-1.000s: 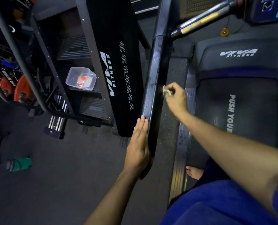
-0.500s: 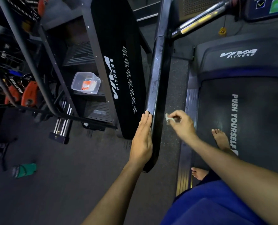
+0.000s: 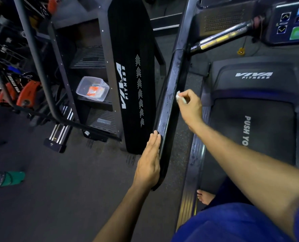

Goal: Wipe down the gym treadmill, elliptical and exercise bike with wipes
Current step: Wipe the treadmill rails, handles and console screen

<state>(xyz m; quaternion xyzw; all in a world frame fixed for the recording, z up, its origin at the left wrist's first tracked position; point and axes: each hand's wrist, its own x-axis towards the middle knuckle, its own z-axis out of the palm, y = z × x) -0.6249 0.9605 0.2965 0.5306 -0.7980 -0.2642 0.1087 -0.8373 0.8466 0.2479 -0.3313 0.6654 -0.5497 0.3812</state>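
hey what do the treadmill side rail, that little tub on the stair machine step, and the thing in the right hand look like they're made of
Side rail: looks like black painted metal or hard plastic, glossy with wet-looking streaks. Tub: clear, slightly frosted plastic; its orange contents show through. The right hand pinches a small white wad, probably a soft wipe or tissue, crumpled.

Right hand, pinching the wipe, has moved back up the treadmill handrail from its lower position. Forward bare foot gone from belt.
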